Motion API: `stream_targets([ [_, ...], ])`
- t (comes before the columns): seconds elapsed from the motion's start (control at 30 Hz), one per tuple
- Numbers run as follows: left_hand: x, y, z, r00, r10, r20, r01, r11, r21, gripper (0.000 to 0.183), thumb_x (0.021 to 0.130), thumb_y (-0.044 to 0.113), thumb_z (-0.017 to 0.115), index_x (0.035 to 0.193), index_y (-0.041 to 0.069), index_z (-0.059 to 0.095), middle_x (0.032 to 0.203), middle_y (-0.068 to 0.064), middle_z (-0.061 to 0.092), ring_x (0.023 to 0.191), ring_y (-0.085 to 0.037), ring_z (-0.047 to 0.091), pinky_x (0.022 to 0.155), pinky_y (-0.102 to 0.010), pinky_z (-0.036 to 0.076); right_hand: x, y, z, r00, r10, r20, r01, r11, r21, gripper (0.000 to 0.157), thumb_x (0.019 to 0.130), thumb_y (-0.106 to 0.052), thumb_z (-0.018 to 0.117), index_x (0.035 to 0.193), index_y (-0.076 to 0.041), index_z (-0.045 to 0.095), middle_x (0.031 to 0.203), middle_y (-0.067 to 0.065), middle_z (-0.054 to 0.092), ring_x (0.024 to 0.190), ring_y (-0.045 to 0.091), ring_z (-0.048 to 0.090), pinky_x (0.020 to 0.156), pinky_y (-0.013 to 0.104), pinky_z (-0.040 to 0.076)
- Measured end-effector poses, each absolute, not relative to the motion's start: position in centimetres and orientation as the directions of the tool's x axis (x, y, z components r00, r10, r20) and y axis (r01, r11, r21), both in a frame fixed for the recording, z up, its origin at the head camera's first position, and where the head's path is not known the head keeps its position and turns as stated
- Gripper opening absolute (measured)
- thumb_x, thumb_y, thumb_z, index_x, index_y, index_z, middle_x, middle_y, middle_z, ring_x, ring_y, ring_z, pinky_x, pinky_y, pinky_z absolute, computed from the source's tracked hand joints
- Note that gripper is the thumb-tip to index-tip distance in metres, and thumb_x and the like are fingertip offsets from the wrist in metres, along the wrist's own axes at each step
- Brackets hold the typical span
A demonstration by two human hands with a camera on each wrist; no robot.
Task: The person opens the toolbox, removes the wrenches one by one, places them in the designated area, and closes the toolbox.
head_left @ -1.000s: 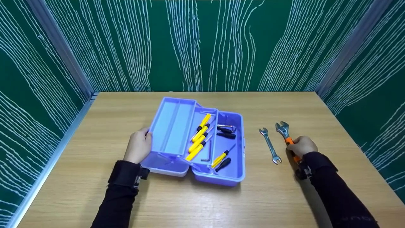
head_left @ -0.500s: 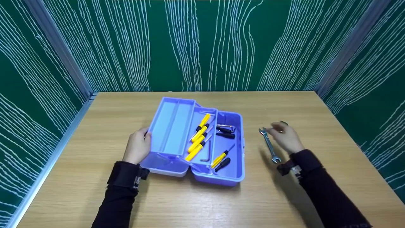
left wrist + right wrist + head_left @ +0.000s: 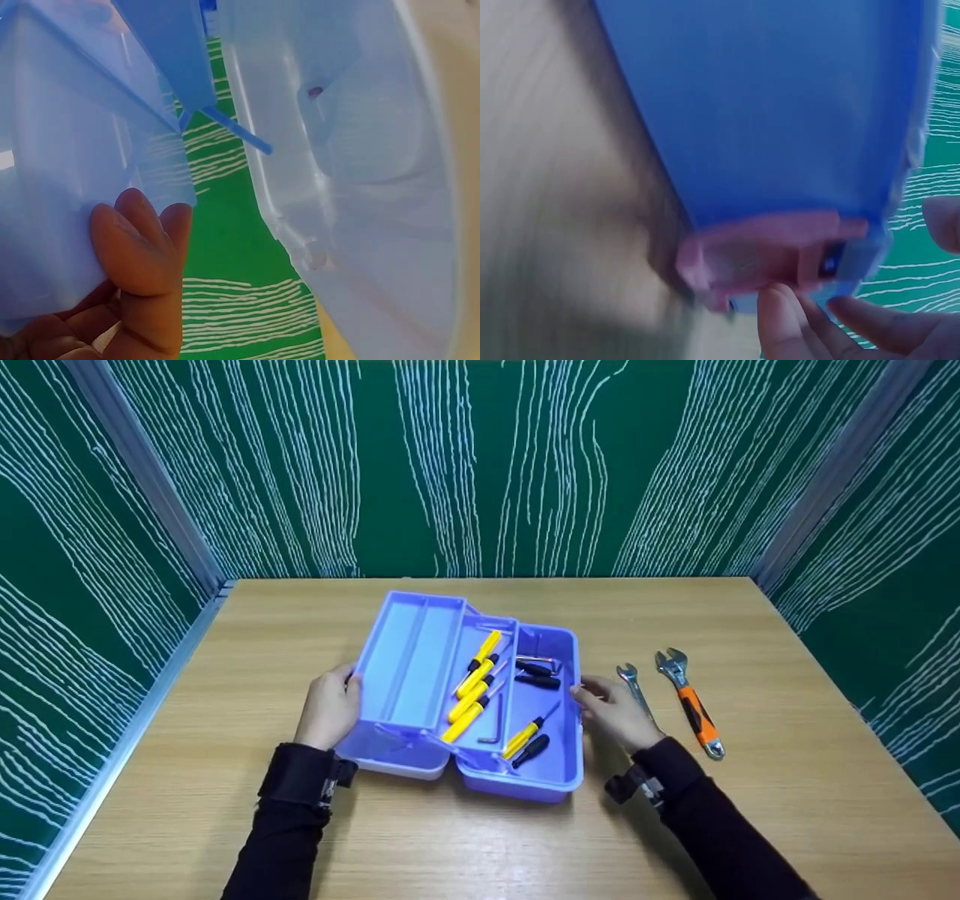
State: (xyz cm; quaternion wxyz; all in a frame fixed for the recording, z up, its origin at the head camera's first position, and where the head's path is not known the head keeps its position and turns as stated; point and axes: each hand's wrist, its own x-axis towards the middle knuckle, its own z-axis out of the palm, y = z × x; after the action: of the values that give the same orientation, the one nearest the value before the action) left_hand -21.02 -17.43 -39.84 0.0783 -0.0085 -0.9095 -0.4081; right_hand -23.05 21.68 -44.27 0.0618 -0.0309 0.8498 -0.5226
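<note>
A purple-blue toolbox [image 3: 525,793] stands unfolded on the table, its trays fanned to the left. My left hand [image 3: 328,706] grips the left edge of the upper tray [image 3: 390,660]; the left wrist view has its fingers [image 3: 135,247] against the translucent plastic. At the box's right wall is my right hand [image 3: 619,712], fingertips touching it. Close up, those fingers [image 3: 780,315] are at a pink latch [image 3: 757,255], with the thumb held apart. Yellow screwdrivers [image 3: 476,679] and a hex key [image 3: 495,720] lie in the middle tray. The bottom compartment holds black-handled tools [image 3: 538,681] and another yellow screwdriver [image 3: 523,737].
Just behind the right hand lies an open-end wrench [image 3: 632,681], partly covered by it. Further right is an adjustable wrench [image 3: 694,705] with an orange and black handle. Green walls [image 3: 495,472] with white lines border the wooden table [image 3: 465,855].
My right hand has let go of the adjustable wrench, leaving it on the table, and moved left past the open-end wrench to the toolbox's right side. The left hand keeps its place.
</note>
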Motion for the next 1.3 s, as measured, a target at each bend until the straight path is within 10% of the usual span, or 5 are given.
stream_targets([
  [0.9, -21.0, -20.9, -41.0, -0.981, -0.191, 0.023, -0.057, 0.403, 0.913, 0.040, 0.105, 0.023, 0.041, 0.121, -0.007, 0.063, 0.119, -0.026, 0.066, 0.101, -0.029, 0.066, 0.086, -0.032, 0.056, -22.2, 20.3, -45.9, -0.998, -0.056, -0.029, 0.003, 0.423, -0.906, 0.047, 0.098, -0.015, 0.054, 0.139, 0.007, 0.049, 0.127, 0.028, 0.059, 0.099, 0.023, 0.066, 0.078, 0.022, 0.055],
  [1.13, -20.7, -21.2, -43.0, -0.997, -0.054, -0.052, -0.075, 0.607, 0.791, 0.040, 0.099, 0.010, 0.043, 0.130, -0.014, 0.053, 0.129, -0.034, 0.056, 0.122, -0.047, 0.053, 0.106, -0.055, 0.041, -22.2, 20.4, -45.9, -0.998, -0.031, -0.046, 0.030, 0.406, -0.913, 0.045, 0.098, -0.015, 0.054, 0.138, 0.006, 0.050, 0.125, 0.026, 0.062, 0.094, 0.018, 0.066, 0.076, 0.019, 0.054],
  [1.3, -20.6, -20.5, -44.7, -0.998, 0.049, 0.033, 0.057, 0.633, 0.772, 0.031, 0.089, -0.001, 0.049, 0.112, -0.014, 0.065, 0.106, -0.029, 0.069, 0.097, -0.037, 0.066, 0.095, -0.049, 0.050, -22.0, 20.4, -45.8, -1.000, -0.025, -0.008, -0.003, 0.395, -0.919, 0.042, 0.097, -0.013, 0.056, 0.133, 0.009, 0.054, 0.119, 0.027, 0.064, 0.093, 0.019, 0.066, 0.073, 0.018, 0.053],
])
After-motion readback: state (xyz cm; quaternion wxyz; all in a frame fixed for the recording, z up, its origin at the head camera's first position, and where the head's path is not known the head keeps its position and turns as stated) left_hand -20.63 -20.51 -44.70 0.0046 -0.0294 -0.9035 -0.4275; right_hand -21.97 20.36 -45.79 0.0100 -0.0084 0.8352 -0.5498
